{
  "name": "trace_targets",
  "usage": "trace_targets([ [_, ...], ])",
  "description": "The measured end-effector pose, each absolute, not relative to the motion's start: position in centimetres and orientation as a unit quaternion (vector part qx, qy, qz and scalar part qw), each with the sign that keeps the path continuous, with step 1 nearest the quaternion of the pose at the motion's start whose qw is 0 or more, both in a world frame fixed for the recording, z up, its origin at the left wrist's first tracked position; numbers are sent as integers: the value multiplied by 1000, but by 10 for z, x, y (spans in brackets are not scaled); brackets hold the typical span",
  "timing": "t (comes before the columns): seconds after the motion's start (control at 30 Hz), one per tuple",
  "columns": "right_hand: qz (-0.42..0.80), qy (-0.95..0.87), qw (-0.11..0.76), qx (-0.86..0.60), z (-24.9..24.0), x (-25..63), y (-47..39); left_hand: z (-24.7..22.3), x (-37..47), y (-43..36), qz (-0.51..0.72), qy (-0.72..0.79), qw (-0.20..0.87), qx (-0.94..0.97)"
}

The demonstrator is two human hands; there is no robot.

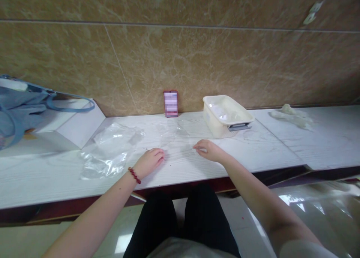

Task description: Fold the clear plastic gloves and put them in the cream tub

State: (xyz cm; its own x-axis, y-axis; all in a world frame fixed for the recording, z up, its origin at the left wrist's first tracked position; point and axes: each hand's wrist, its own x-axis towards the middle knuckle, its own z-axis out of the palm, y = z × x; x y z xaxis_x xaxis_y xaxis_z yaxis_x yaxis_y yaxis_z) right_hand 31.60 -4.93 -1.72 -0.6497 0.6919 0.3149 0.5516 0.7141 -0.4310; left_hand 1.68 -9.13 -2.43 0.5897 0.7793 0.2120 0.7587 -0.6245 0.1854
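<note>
A thin clear plastic bag (174, 135) lies on the white wood-grain counter between my two hands, its outline faint. My right hand (209, 150) is at the bag's right near corner, thumb and forefinger pinched on what looks like its edge. Just off the bag's lower left side, my left hand (150, 160) rests low over the counter with its fingers curled together; whatever they hold, if anything, is hidden. A red bead bracelet (134, 175) circles my left wrist. To the left of that hand lies a spread of crumpled clear plastic bags (108, 153).
A phone (171, 104) leans upright against the brown marble wall. Right of it stands a cream plastic bin (214, 119) with clear plastic inside. A white box (81, 126) and blue bag (25, 108) occupy the left end. Crumpled whitish plastic (292, 116) lies far right.
</note>
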Motion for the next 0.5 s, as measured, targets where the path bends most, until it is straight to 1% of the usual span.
trace_targets([
  [0.1, 130, -894, 229, -364, -24, 314, -60, -25, 22, -91, 152, 443, 40, 883],
  [0.2, 115, -888, 227, -384, -26, 309, -68, -23, 23, -91, 178, 467, 81, 862],
  [0.37, 86, -871, 255, -411, -30, 294, -69, -16, 24, -92, 213, 493, 143, 832],
  [0.5, 80, -844, 288, -446, -32, 283, -55, -10, 22, -96, 222, 490, 152, 829],
])
